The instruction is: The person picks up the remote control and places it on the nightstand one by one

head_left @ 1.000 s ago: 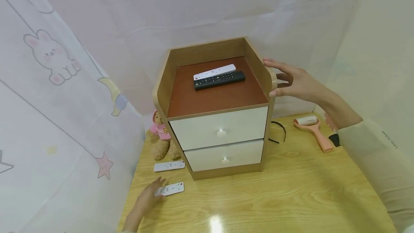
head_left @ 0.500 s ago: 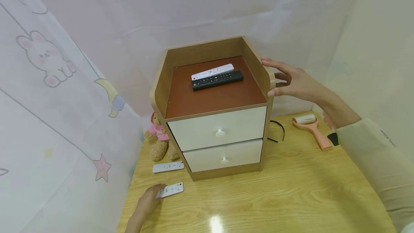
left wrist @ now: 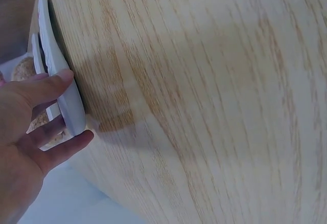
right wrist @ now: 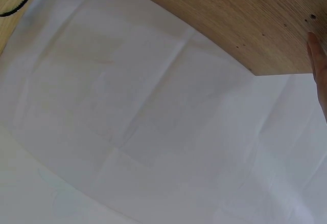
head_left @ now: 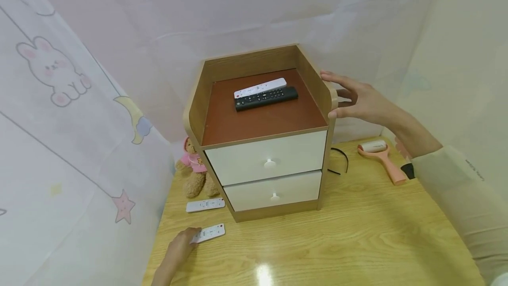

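My left hand [head_left: 180, 247] pinches a white remote control [head_left: 211, 232] by its near end, low on the left of the head view. In the left wrist view the thumb lies on one side of that remote control [left wrist: 60, 70] and fingers on the other. My right hand [head_left: 363, 100] touches the right side panel of a small wooden cabinet [head_left: 274, 213] with spread fingers, thumb by the front edge. On the cabinet's brown top lie a black remote control [head_left: 267, 99] and a white remote control [head_left: 259, 88], side by side. Both white drawers [head_left: 295, 156] are closed.
Another white remote control [head_left: 205, 205] lies left of the cabinet, before a teddy bear [head_left: 195, 182] in pink. To the right are a black headband [head_left: 346, 159], an orange lint roller [head_left: 386, 162] and a dark-ended object [head_left: 408, 171]. Fabric walls surround the table [head_left: 357, 233].
My left hand has closed its fingers on the near end of the white remote control. The right hand keeps its place on the cabinet. The view has shifted slightly.
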`<state>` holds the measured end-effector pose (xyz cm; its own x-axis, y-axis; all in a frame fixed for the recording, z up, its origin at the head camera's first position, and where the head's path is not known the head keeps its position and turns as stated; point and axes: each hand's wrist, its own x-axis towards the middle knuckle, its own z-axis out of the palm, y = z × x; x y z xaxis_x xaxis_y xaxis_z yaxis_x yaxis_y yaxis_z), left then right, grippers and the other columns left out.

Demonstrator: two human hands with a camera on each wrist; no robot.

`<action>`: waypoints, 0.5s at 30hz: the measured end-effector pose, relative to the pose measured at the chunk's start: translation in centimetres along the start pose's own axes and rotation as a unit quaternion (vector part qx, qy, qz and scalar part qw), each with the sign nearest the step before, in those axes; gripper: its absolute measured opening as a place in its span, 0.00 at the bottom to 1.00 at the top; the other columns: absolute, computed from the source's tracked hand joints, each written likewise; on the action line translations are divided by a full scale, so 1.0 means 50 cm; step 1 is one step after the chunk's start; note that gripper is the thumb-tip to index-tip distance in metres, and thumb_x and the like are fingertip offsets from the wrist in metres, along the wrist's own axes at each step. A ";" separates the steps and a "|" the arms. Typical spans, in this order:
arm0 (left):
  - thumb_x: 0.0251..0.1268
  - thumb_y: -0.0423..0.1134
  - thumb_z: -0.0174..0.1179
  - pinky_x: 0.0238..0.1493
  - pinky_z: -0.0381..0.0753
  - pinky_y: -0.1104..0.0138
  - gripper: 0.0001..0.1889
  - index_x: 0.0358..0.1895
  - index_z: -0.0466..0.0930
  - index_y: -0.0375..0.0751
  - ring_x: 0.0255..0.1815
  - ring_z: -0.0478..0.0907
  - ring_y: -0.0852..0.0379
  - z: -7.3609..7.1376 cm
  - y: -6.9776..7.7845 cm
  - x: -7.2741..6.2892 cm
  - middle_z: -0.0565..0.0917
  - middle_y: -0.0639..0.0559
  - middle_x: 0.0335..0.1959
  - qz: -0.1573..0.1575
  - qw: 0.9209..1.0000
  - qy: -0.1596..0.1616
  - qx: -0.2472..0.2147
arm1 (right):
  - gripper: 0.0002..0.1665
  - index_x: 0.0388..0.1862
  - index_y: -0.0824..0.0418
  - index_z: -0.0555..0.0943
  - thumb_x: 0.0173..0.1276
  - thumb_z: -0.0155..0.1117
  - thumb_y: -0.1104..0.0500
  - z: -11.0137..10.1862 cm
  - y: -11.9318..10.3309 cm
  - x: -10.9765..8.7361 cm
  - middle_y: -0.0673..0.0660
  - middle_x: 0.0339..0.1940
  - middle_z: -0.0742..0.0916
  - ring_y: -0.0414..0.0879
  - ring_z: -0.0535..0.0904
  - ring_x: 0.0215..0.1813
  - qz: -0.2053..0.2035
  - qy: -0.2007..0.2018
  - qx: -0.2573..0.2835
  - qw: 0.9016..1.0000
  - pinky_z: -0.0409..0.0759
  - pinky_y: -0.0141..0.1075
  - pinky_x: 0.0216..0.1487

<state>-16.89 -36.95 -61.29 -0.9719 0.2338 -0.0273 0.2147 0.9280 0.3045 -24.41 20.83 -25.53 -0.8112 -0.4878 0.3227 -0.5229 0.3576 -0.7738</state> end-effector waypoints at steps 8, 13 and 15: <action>0.48 0.27 0.70 0.45 0.79 0.44 0.24 0.54 0.81 0.38 0.53 0.77 0.38 -0.007 0.000 0.003 0.82 0.41 0.51 -0.010 1.000 -0.006 0.002 | 0.50 0.78 0.53 0.55 0.61 0.68 0.70 -0.003 0.002 0.000 0.49 0.80 0.53 0.63 0.57 0.73 -0.003 0.000 -0.001 1.000 0.71 0.22 0.58; 0.47 0.29 0.71 0.45 0.80 0.46 0.23 0.52 0.82 0.38 0.51 0.78 0.40 -0.005 -0.004 0.000 0.83 0.43 0.48 -0.014 1.000 -0.006 0.005 | 0.50 0.78 0.52 0.55 0.62 0.68 0.69 -0.002 0.001 0.001 0.47 0.79 0.53 0.63 0.58 0.73 -0.001 -0.002 0.003 1.000 0.71 0.23 0.59; 0.47 0.30 0.71 0.45 0.80 0.46 0.23 0.52 0.82 0.38 0.50 0.78 0.40 -0.005 -0.005 -0.001 0.83 0.43 0.48 -0.012 1.000 -0.006 0.005 | 0.50 0.78 0.52 0.55 0.62 0.68 0.69 -0.003 0.002 0.000 0.47 0.79 0.53 0.62 0.58 0.73 0.000 -0.001 0.002 1.000 0.71 0.24 0.60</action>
<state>-16.89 -37.26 -61.14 -0.9758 0.2140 -0.0452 0.1918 0.9366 0.2932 -24.51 20.95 -25.52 -0.8105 -0.4895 0.3216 -0.5219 0.3542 -0.7760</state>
